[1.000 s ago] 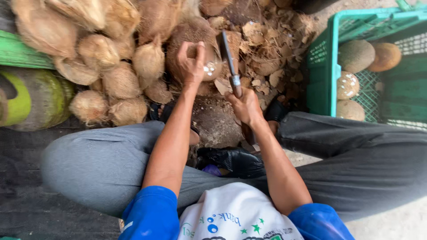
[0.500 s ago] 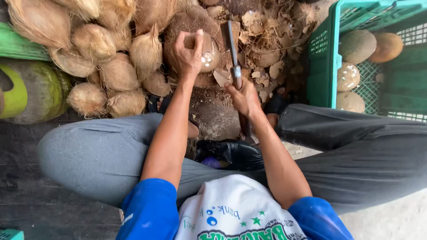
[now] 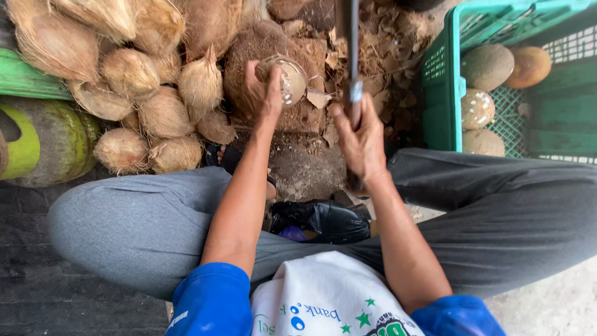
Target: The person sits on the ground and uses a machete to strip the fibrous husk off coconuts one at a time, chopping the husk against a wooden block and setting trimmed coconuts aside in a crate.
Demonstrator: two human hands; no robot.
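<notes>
Closest to the camera sits the person's white printed shirt with blue sleeves, and beyond it the grey trousers (image 3: 143,230) spread wide to either side. Between the knees lies a crumpled black bag (image 3: 323,219) on a rough block of stone or wood.

The two hands are apart. The right hand (image 3: 359,140) is wrapped tight around the handle of a long knife (image 3: 348,43), whose blade stands straight up and away, running out of the top of the view. The left hand (image 3: 264,93) grips a partly peeled coconut (image 3: 287,79), pale and speckled where the shell is shaved, held against a big brown husked lump just behind it.

Brown husk scraps (image 3: 385,56) litter the ground around the blade. To the left a heap of fibrous husked coconuts (image 3: 146,93) crowds right up to the working spot, with a green drum (image 3: 56,143) lying beside them. To the right stands a green plastic crate (image 3: 444,74) holding several trimmed coconuts (image 3: 488,65).
</notes>
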